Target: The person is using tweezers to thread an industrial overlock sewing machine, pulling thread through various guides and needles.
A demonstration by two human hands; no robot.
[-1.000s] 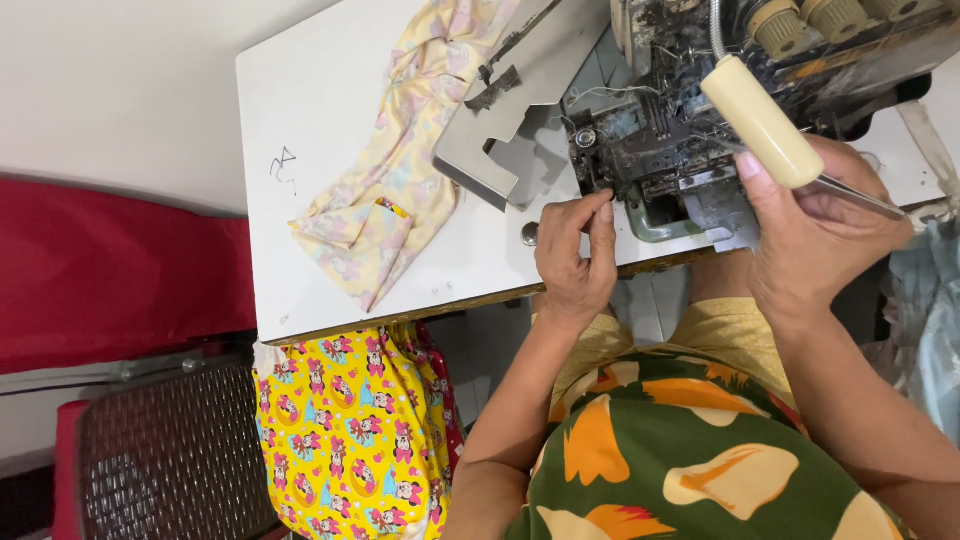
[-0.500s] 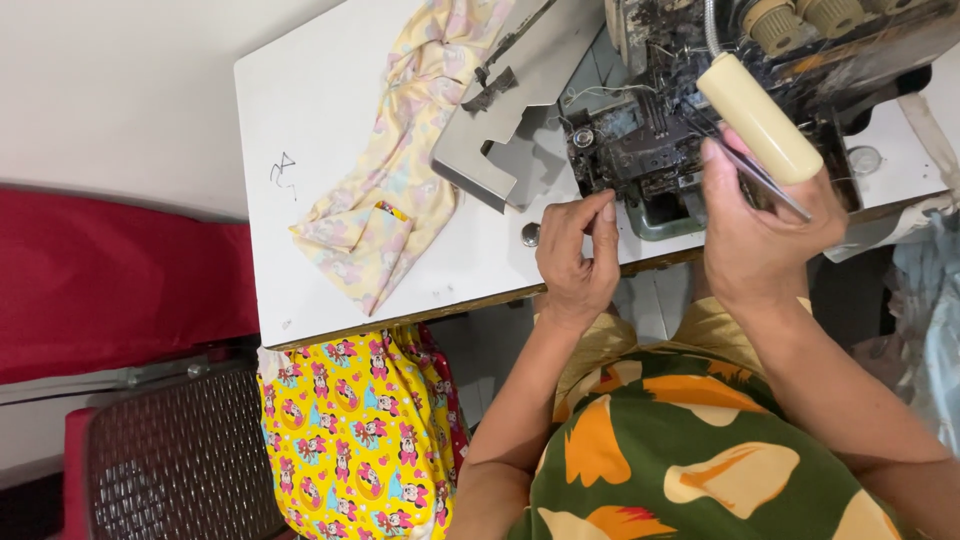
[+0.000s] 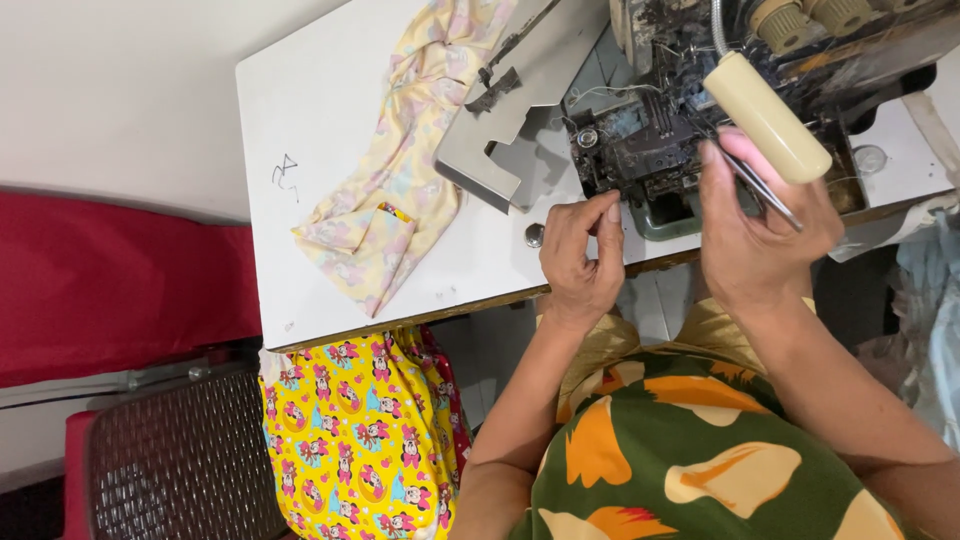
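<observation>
My left hand rests on the front edge of the white sewing table, fingers curled together near the opened lower part of the sewing machine. My right hand holds thin metal tweezers, their tips pointing into the machine's dark mechanism. A cream lamp head on a flexible neck hangs just above that hand. The machine's grey cover plate is swung open to the left.
A pale yellow patterned cloth lies on the table left of the machine. Bright yellow cartoon-print fabric hangs below the table edge. A dark mesh chair and red cushion stand at the left.
My right hand with the tweezers has moved left and in toward the machine's mechanism. The left hand has stayed on the table edge.
</observation>
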